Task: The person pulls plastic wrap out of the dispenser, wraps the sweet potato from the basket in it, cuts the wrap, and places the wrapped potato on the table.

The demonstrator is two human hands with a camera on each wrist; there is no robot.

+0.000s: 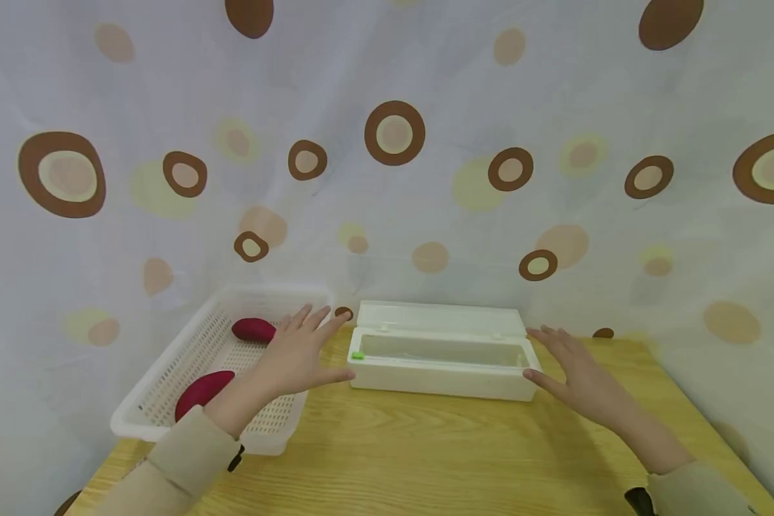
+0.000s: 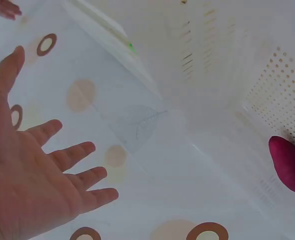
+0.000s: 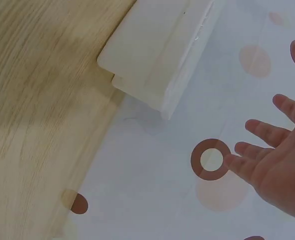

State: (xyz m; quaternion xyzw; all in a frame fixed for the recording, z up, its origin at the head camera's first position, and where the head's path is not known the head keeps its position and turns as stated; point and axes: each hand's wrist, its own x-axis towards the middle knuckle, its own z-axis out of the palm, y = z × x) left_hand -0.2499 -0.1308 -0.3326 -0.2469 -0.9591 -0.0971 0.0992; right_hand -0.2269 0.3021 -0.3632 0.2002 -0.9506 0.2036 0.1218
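Partly, the left fingers point(image 1: 314, 319) hide the basket point(image 1: 241, 357).

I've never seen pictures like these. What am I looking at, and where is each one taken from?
There is no machine at work here, just a person's bare left hand and right hand. The wide picture comes from a camera worn on the head; the other two come from cameras worn on each wrist. On the wooden table stand a white basket, to the left, with two dark-red, elongated objects in it, and a long white box with its lid open. A patterned sheet hangs behind. Neither hand holds anything; the fingers are spread.
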